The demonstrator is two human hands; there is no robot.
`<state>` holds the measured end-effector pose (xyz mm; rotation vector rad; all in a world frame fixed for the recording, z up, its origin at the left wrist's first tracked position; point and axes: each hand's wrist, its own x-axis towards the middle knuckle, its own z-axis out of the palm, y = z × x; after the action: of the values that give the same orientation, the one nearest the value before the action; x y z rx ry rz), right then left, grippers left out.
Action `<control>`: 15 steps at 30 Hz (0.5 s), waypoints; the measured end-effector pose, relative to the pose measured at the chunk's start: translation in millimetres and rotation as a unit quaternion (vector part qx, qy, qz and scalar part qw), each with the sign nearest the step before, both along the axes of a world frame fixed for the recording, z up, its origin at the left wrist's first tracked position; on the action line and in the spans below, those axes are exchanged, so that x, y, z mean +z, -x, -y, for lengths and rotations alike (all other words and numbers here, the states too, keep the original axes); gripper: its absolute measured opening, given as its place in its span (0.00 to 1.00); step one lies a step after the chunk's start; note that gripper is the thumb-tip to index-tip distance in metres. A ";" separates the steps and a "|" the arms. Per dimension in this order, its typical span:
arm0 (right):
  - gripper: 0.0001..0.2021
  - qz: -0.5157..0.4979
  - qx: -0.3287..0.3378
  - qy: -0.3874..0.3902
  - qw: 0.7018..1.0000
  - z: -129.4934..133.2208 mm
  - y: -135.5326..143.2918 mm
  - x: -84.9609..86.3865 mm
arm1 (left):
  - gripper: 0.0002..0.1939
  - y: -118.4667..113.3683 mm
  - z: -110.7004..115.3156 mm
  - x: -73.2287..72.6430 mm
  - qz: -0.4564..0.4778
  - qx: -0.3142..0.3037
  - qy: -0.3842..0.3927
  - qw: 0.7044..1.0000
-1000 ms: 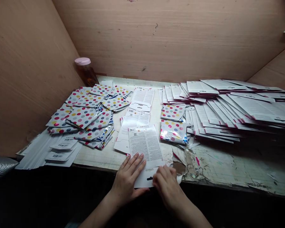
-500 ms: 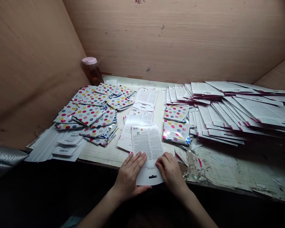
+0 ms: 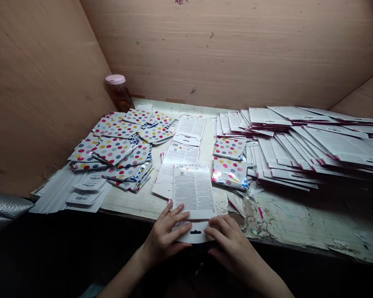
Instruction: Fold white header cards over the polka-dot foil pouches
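Observation:
A white printed card packet (image 3: 194, 190) lies at the table's front edge, its flap with a dark hanging slot toward me. My left hand (image 3: 168, 231) rests on the packet's lower left side and flap, fingers spread. At the flap's right side is my right hand (image 3: 228, 236), its fingertips on the edge and thumb below; its fingers are apart. More printed packets (image 3: 189, 129) lie in a column behind this one. Dotted foil pouches (image 3: 115, 150) are heaped to the left, and a smaller stack of dotted pouches (image 3: 230, 170) sits to the right.
Many white packets (image 3: 298, 145) are piled along the right of the worn table (image 3: 313, 219). White slips with barcodes (image 3: 83, 196) lie at the front left. A pink-lidded bottle (image 3: 119, 93) stands in the back left corner, by wooden walls (image 3: 220, 49).
Both hands have moved down onto the flap, the right hand opening from its pinch. The flap now shows a crease below the printed part.

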<state>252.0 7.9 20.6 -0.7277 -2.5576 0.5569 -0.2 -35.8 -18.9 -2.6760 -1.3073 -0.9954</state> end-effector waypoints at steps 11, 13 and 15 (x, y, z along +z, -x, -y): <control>0.06 -0.086 -0.199 -0.038 0.975 -15.1 28.5 -32.3 | 0.13 -20.8 -0.9 7.2 0.062 0.221 0.017 0.973; 0.10 -0.058 -0.202 -0.105 0.972 -9.2 23.5 -32.9 | 0.18 -3.4 1.4 6.5 -0.058 0.123 -0.003 0.991; 0.13 -0.024 -0.184 -0.176 0.967 -4.0 19.8 -29.6 | 0.20 14.7 3.3 7.4 -0.128 0.044 -0.021 0.991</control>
<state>232.2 11.9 -9.0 -1.0063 -2.3035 -0.0015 -14.9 -39.0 -11.5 -2.5832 -1.3196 -0.6364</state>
